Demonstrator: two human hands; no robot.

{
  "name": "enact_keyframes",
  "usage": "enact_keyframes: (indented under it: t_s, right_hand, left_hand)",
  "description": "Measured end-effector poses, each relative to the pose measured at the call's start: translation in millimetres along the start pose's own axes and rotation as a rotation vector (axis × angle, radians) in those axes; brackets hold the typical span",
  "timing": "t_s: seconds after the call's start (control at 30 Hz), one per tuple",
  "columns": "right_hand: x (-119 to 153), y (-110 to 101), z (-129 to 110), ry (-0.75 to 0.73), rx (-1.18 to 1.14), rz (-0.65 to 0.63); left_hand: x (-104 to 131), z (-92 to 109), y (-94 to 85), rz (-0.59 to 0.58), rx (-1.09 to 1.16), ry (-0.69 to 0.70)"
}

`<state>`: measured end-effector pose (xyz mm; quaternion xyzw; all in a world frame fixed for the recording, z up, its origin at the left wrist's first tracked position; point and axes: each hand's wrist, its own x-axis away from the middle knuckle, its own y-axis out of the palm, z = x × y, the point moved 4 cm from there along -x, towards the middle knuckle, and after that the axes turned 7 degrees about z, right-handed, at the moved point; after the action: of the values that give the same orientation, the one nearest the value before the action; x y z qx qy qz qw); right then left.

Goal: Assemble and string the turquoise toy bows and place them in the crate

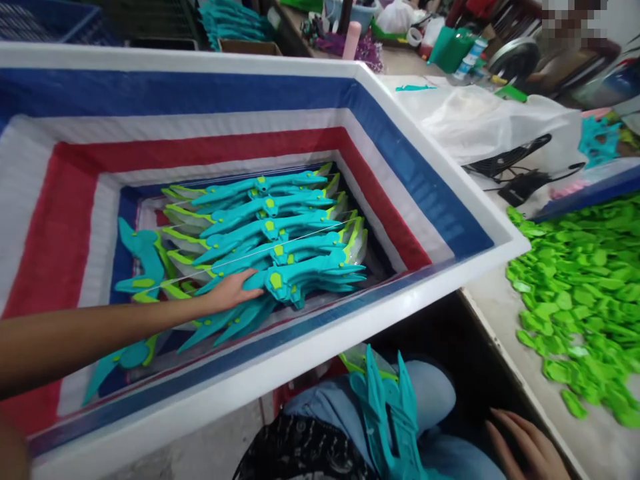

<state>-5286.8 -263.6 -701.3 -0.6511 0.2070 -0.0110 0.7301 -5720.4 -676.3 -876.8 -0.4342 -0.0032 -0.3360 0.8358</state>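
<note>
My left hand (233, 293) reaches into the lined bin and is closed around one arm of the nearest turquoise toy bow (320, 270), beside its green pentagon piece. Behind it, several similar toy bows (270, 207) lie in a row, with lime-green parts, clear pieces and thin white strings. At the left of the bin another turquoise piece (150, 257) stands apart. My right hand (530, 443) is at the lower right, partly cut off by the frame; its fingers are stretched out and nothing shows in them. A further turquoise toy piece (383, 413) rests on my lap.
The white-rimmed bin (430, 293) has a red, white and blue striped lining. Loose lime-green plastic parts (585, 300) are heaped on the right-hand table. Behind are a white plastic sheet (490, 120), a black cabled device (523, 187), and a green container (453, 50).
</note>
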Motion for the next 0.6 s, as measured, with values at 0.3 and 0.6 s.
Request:
enact_keyframes:
  t_s: [0.3,0.6]
  right_hand:
    - [-1.3,6.5,-15.7,-0.112,0.043,-0.074]
    - [13.4,14.0,-10.8,-0.095,0.018,-0.1]
  left_hand:
    - [-1.4,18.4,3.2,0.002,-0.196,0.134]
    - [15.6,47.6,10.9,0.029,-0.305,0.238]
